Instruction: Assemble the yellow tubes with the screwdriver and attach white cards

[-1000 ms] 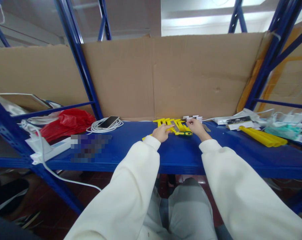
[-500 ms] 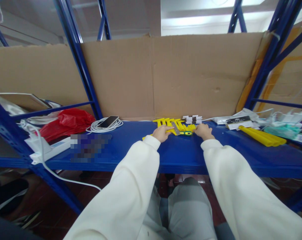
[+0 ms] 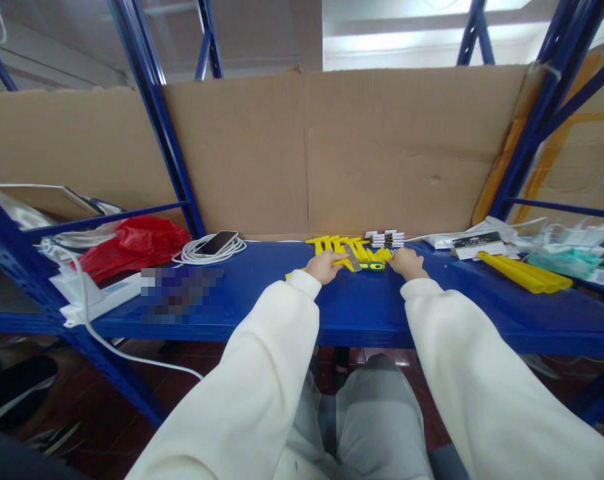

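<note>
My left hand is closed around the yellow handle of a scraper with a flat metal blade; the handle's end pokes out left of the hand. My right hand rests at the right end of the yellow pieces, fingers pinched together; what they hold, if anything, is too small to make out. Between the hands lies a green-and-yellow handle, just right of the blade. Behind it several yellow scraper-like tools lie in a row. A stack of small black-and-white pieces sits at their right.
The blue shelf is backed by cardboard. At left lie a phone, a coiled white cable, a red plastic bag and a power strip. Yellow tubes and a white-black box lie at right.
Almost nothing differs. Both hands keep their places, the left one still on the scraper; the view has shifted very slightly.
</note>
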